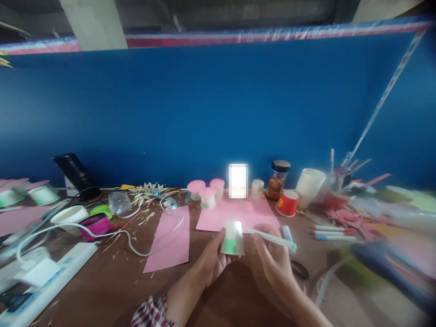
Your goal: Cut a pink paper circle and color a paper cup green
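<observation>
My left hand (pixel 214 259) is closed around a small paper cup (pixel 233 230), upside down, white above with green colouring near its wide lower rim. Close on its right, my right hand (pixel 272 254) pinches a white marker (pixel 274 238) with a green end. The marker's tip points toward the cup; whether it touches is too blurred to tell. A marker cap (pixel 287 233) lies just beyond that hand. Behind the hands is a pink paper sheet (pixel 223 220), and at its back edge stand several cups with pink tops, one of them a pink-topped cup (pixel 207 198).
To the left are a power strip (pixel 73 272) with white cables, a pink paper strip (pixel 172 240), wood shavings (pixel 150 193) and a magenta container (pixel 95 226). On the right sit a red paper cup (pixel 287 203), a dark-lidded jar (pixel 278 179), several markers (pixel 334 231) and blurred clutter. A blue partition (pixel 190 109) rises behind.
</observation>
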The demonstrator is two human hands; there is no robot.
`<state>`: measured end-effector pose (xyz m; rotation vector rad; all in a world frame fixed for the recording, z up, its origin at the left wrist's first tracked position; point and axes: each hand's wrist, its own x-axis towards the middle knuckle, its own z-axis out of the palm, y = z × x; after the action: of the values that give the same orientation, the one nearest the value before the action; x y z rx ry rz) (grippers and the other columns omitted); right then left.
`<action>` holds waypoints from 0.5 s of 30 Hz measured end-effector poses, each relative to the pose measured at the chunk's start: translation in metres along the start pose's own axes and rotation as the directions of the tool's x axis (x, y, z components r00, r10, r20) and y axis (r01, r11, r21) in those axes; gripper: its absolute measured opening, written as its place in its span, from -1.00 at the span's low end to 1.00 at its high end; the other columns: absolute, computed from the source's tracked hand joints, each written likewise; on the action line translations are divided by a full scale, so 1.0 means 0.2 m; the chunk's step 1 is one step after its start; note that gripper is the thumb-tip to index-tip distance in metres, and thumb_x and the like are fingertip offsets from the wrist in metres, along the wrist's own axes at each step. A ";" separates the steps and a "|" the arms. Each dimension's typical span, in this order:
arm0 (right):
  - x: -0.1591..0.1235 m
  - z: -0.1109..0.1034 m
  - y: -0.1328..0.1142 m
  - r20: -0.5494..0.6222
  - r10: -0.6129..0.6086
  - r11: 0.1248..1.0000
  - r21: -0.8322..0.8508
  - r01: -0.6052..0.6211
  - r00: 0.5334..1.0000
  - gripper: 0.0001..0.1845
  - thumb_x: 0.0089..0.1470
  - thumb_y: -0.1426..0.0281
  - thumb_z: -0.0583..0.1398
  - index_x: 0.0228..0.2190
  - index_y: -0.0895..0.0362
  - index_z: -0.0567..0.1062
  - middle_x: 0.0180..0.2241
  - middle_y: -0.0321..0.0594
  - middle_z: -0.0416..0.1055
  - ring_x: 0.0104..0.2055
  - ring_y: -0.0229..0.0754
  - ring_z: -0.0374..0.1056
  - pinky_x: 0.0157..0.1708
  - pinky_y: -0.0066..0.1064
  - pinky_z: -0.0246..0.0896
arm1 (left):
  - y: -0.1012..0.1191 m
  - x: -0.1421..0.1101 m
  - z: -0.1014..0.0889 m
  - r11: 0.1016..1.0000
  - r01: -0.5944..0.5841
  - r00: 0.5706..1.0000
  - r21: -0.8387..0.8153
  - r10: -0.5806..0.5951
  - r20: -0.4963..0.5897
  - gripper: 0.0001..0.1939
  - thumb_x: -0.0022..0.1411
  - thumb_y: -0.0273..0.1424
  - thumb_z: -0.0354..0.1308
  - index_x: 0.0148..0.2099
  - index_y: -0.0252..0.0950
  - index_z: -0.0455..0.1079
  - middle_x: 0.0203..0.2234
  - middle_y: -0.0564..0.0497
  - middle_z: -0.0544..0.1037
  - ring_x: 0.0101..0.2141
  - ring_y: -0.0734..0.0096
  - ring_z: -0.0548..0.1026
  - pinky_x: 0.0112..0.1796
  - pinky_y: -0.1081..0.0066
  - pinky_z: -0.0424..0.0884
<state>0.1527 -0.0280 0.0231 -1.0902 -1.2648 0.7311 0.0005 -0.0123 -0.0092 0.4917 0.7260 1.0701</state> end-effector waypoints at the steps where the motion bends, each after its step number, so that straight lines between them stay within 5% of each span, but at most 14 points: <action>1: 0.00 0.00 0.00 0.004 -0.003 1.000 0.002 0.003 1.000 -0.83 0.07 0.28 0.18 -0.33 0.12 0.43 -0.45 -0.24 0.41 -0.43 -0.20 0.34 -0.45 -0.45 0.29 | 0.00 0.00 0.00 1.000 0.005 1.000 0.003 -0.005 -0.001 -0.59 0.27 -0.16 0.02 -0.06 -0.41 0.41 -0.28 -0.18 0.55 -0.29 0.22 0.49 -0.18 0.23 0.34; 15: -0.01 -0.01 0.04 0.022 -0.051 0.996 -0.069 0.053 0.998 -0.76 0.06 0.21 0.19 -0.33 0.13 0.46 -0.44 -0.19 0.46 -0.44 -0.16 0.37 -0.47 -0.41 0.31 | 0.00 0.00 0.01 1.000 -0.019 1.000 -0.017 0.020 0.019 -0.60 0.24 -0.15 0.05 -0.09 -0.39 0.43 -0.28 -0.15 0.52 -0.32 0.28 0.44 -0.24 0.27 0.32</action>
<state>0.1544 -0.0268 0.0159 -1.1046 -1.3399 0.6649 0.0022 -0.0126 -0.0086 0.4951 0.6966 1.0875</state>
